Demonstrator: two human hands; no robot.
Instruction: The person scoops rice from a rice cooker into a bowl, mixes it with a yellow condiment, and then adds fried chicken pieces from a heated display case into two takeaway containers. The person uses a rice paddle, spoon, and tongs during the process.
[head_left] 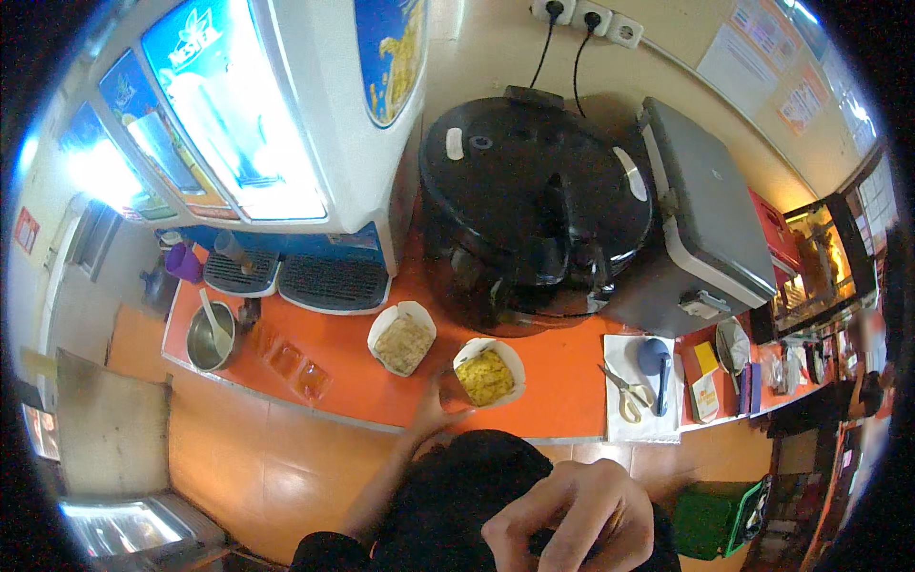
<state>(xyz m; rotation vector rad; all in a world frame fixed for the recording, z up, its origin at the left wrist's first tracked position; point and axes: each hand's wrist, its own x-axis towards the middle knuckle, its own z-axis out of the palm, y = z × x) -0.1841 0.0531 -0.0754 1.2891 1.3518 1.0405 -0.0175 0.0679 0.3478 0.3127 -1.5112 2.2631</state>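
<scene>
My left hand (437, 411), slightly blurred, is around the lower left side of a white paper food box (520, 368) filled with yellow rice (485, 377). This box stands near the front edge of the orange counter (557, 400). Just left and behind it is a second white paper box (374, 334), holding pale rice (405, 344). Close to the camera, my right hand (575, 518) is raised in front of my dark clothing, its fingers bent. Whether anything is between those fingers is hidden.
Behind the boxes are a large black lidded cooker (536, 193), a drink dispenser (336, 164) and a grey cool box (715, 207). Scissors (632, 404) and a blue-handled tool (661, 372) lie on white paper (622, 350). A metal pot (211, 347) and clear sealed packets (293, 365) are left.
</scene>
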